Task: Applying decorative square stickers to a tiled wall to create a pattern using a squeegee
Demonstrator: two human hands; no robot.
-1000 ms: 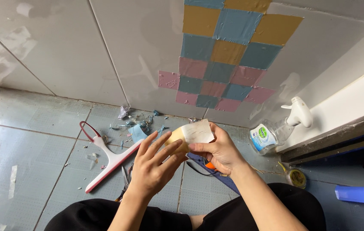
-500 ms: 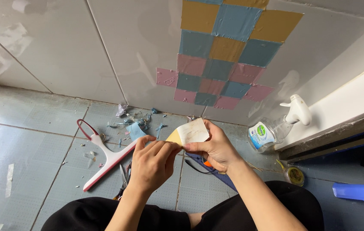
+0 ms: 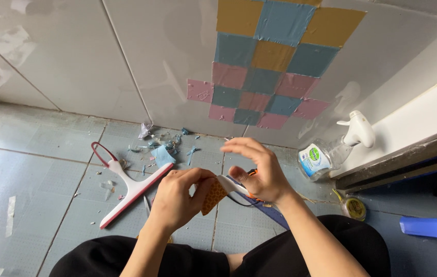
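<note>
I see both hands up over the lap, forearms coming in from the bottom edge. Left hand (image 3: 175, 200) is curled, fingers pinched shut on the yellow sticker (image 3: 213, 197). Right hand (image 3: 259, 172) grips the sticker's white backing (image 3: 227, 183) at its other end, upper fingers spread loose. Something orange and a dark cord behind the right palm, mostly hidden, can't identify. On the floor (image 3: 33, 154): squeegee (image 3: 128, 187) left of the hands, scraps (image 3: 164, 149) past it, spray bottle (image 3: 331, 151) to the right. Coloured squares (image 3: 270, 66) on the wall beyond.
</note>
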